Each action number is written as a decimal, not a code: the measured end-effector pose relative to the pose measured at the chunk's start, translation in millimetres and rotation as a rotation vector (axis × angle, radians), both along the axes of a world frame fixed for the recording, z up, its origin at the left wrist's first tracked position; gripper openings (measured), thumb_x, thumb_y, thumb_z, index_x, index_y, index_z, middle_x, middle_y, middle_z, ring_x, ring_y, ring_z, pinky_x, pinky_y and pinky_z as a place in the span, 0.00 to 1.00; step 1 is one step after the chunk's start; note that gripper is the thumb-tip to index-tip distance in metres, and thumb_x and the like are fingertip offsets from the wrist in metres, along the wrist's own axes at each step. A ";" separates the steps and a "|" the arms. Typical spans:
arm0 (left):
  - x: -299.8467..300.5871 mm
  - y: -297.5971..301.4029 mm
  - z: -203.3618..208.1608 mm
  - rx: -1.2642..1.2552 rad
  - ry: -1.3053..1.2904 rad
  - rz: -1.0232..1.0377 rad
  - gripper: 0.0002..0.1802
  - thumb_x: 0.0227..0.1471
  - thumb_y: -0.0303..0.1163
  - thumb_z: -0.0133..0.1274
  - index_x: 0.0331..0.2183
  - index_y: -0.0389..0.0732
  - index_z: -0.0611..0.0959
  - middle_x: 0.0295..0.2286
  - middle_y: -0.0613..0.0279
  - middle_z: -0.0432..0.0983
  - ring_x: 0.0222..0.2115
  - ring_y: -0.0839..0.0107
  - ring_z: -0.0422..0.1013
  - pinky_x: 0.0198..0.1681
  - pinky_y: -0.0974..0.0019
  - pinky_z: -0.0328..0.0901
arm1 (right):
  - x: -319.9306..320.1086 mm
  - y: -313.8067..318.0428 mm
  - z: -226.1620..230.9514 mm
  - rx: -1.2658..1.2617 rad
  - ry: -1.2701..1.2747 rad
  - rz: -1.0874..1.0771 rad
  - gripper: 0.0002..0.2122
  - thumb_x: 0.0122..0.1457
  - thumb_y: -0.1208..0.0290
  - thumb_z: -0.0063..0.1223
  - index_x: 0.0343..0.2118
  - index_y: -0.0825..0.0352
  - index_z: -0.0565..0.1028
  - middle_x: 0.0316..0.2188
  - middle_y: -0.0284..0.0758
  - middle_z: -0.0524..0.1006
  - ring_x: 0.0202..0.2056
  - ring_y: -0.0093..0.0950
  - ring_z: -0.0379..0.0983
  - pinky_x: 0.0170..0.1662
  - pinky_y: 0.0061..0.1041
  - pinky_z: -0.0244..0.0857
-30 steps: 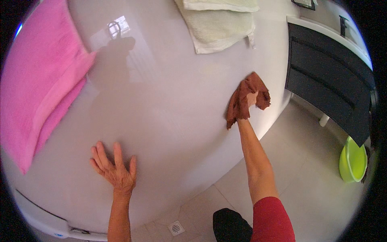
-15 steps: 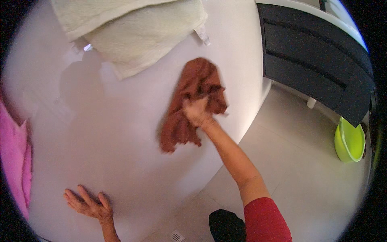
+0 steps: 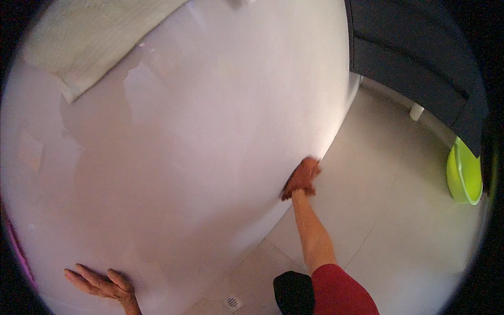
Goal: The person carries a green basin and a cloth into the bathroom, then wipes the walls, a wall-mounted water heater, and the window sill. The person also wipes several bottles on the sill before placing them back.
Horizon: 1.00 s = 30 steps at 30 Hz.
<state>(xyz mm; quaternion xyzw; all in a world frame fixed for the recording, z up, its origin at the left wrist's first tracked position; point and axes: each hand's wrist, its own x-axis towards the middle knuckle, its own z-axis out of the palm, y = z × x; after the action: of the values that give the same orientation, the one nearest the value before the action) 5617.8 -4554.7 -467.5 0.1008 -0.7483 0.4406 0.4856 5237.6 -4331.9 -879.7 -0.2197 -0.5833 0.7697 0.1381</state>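
Note:
A brown cloth lies bunched against the right edge of a glossy white surface. My right hand presses on it there, arm stretched out in a red sleeve; the fingers are mostly lost in the cloth and smeared by motion. At the lower left, my left hand rests on the white surface, its fingers spread with nothing in them.
A cream towel covers the surface's far left corner. A strip of pink cloth shows at the left rim. Beyond a tiled floor with a drain stand a dark drawer cabinet and a lime-green basin.
My right hand has carried the brown cloth rightward and nearer, from mid-surface to its right edge, and the cloth is more bunched. The view has shifted; the cream towel shows less.

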 end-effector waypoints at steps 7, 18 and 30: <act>1.3 -12.5 -9.8 -0.014 0.008 -0.012 0.34 0.57 0.51 0.36 0.56 0.36 0.60 0.58 0.41 0.44 0.59 0.46 0.43 0.59 0.46 0.40 | 38.5 -22.4 20.5 0.144 -0.028 0.076 0.25 0.50 0.57 0.52 0.48 0.67 0.67 0.44 0.40 0.69 0.47 0.38 0.63 0.54 0.44 0.50; -26.9 -14.2 1.2 -0.063 0.026 -0.013 0.32 0.57 0.51 0.34 0.56 0.39 0.63 0.57 0.44 0.49 0.58 0.47 0.47 0.59 0.47 0.42 | 77.3 -95.9 304.0 0.854 0.987 0.227 0.26 0.48 0.56 0.47 0.48 0.69 0.68 0.49 0.48 0.66 0.53 0.45 0.57 0.57 0.54 0.39; -34.9 -23.7 -3.7 -0.032 0.005 0.001 0.33 0.57 0.51 0.36 0.55 0.35 0.63 0.58 0.41 0.47 0.58 0.47 0.46 0.59 0.49 0.42 | -23.7 -36.1 201.9 0.664 0.763 0.488 0.33 0.48 0.48 0.48 0.54 0.66 0.62 0.52 0.46 0.62 0.56 0.45 0.52 0.60 0.45 0.37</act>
<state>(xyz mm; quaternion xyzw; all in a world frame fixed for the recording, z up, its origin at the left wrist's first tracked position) 5582.9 -4578.4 -471.2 0.0943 -0.7400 0.4522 0.4889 5213.9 -4368.0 -677.9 0.2709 -0.7368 0.5793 0.2192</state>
